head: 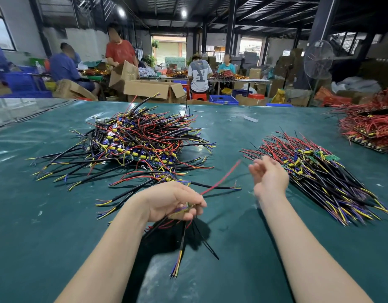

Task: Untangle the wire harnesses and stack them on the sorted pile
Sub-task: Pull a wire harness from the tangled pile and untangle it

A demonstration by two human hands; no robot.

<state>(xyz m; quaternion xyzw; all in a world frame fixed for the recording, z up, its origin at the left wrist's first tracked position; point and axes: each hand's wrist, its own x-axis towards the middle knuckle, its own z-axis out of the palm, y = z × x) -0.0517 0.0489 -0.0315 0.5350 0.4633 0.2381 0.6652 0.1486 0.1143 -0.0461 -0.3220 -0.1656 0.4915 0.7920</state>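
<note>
Clamped in left hand (173, 202) over the table (57, 215): one harness (183, 237), between tangled heap (140, 141) and sorted pile (319, 178). Right hand (269, 176) loose, fingers apart, empty. Light, floppy, snag-prone; probably best gripped where wires meet, not by loose ends.

My tabletop (57, 226) wears a wrinkled teal sheet. Beyond it, open cardboard boxes (149, 88) and blue crates (223, 99) crowd the floor, with workers (198, 73) at a far table (254, 80). A pedestal fan (318, 60) stands to the right. Dark steel beams (265, 25) carry ceiling lamps (184, 13). The bright doorway (169, 49) seems half shuttered. A window (0, 33) sits on the left.
</note>
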